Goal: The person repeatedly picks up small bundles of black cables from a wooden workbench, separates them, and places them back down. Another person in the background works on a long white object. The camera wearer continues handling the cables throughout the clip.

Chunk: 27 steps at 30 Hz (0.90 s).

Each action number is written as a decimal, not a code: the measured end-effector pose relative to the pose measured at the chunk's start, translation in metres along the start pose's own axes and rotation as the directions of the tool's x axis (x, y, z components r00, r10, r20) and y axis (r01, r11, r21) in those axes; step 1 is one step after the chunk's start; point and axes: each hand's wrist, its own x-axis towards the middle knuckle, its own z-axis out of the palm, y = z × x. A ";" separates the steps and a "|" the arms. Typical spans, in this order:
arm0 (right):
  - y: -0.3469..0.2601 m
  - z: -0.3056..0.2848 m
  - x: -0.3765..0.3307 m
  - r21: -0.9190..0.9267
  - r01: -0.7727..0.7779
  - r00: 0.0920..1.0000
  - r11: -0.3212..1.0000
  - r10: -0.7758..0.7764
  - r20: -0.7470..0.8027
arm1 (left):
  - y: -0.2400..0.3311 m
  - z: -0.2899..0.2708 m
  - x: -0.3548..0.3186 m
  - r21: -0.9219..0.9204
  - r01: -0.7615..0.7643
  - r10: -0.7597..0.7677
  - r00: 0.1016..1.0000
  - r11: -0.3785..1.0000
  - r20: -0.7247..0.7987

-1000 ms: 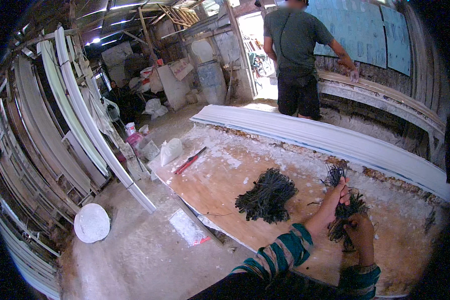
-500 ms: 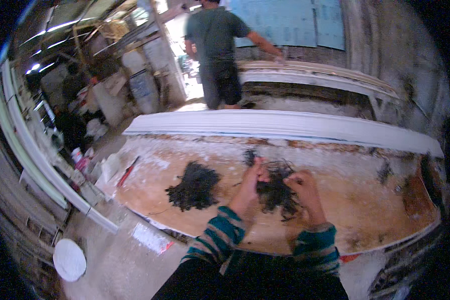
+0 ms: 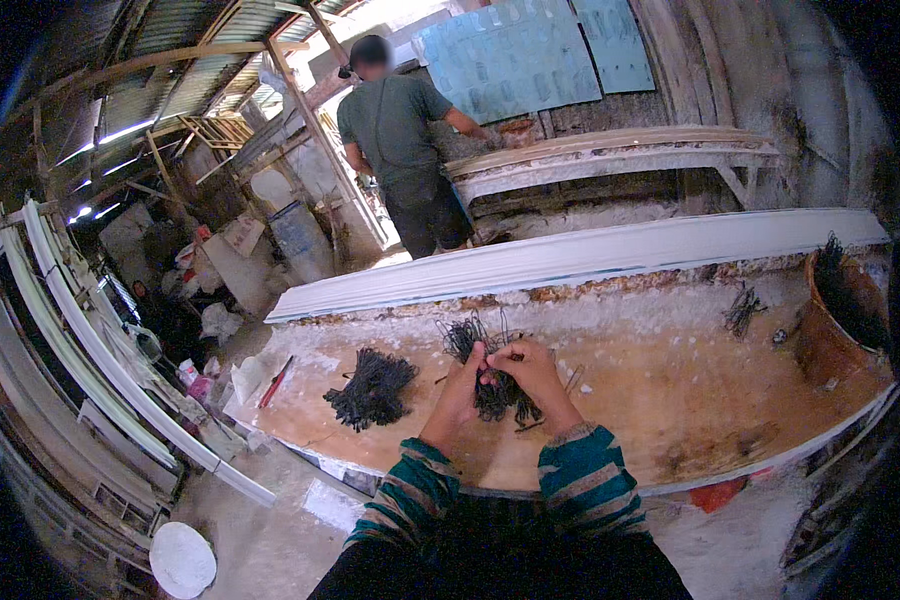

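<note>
My left hand (image 3: 458, 397) is closed around a bundle of thin black looped wires (image 3: 491, 396), whose loops stick up above the fingers and hang below. My right hand (image 3: 532, 374) is closed in a pinch against the same bundle, its fingertips meeting those of the left. Exactly which strands the right fingers grip is hidden. To the left of my hands, a second heap of black looped wires (image 3: 372, 388) lies on the wooden tabletop (image 3: 650, 390).
A long white moulding (image 3: 590, 255) runs along the table's far edge. A brown bucket of black wires (image 3: 838, 325) lies at the right, near a few loose wires (image 3: 742, 312). A red pen-like tool (image 3: 277, 382) rests at left. Another person (image 3: 395, 150) stands beside a far bench (image 3: 610, 160).
My right hand has come in from the right to meet my left at the bundle. The view has shifted, bringing the bucket into clearer sight. The other person has turned slightly.
</note>
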 end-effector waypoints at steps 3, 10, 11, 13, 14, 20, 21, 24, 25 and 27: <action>-0.005 0.000 -0.003 0.049 -0.021 0.999 0.999 0.019 0.034 | -0.005 -0.008 -0.003 -0.051 -0.053 0.056 0.997 0.997 0.048; 0.012 0.010 0.000 -0.139 0.035 0.999 0.990 -0.038 -0.016 | 0.007 -0.017 -0.013 0.060 -0.061 0.058 0.997 0.996 0.053; 0.015 0.011 0.002 -0.148 0.022 1.000 0.989 -0.023 -0.006 | 0.005 -0.021 -0.010 0.029 -0.031 0.030 0.999 0.999 0.045; 0.019 0.012 0.002 -0.082 -0.023 0.999 0.996 0.020 -0.037 | -0.002 -0.034 -0.006 -0.045 0.021 -0.018 0.998 0.999 0.068; 0.022 0.014 0.002 -0.051 -0.046 0.998 0.998 0.043 -0.052 | -0.008 -0.046 -0.001 -0.085 0.041 -0.033 0.995 0.996 0.099; 0.025 0.009 0.001 -0.228 -0.009 0.988 0.974 -0.027 -0.155 | 0.007 -0.051 -0.009 -0.216 0.143 -0.129 0.988 0.966 0.080; 0.019 0.007 0.000 -0.175 -0.029 0.989 0.984 0.003 -0.147 | 0.007 -0.054 -0.011 -0.260 0.179 -0.159 0.983 0.949 0.094; 0.009 0.006 0.000 -0.004 -0.082 0.992 0.997 0.081 -0.093 | 0.006 -0.061 -0.006 -0.214 0.187 -0.174 0.982 0.959 0.078; 0.015 0.009 0.000 0.060 -0.095 0.994 0.994 0.098 -0.056 | 0.003 -0.064 -0.003 -0.178 0.169 -0.152 0.983 0.969 0.107; 0.022 0.014 0.001 0.046 -0.096 0.995 0.994 0.096 0.000 | -0.006 -0.065 -0.001 -0.109 0.136 -0.116 0.978 0.985 0.175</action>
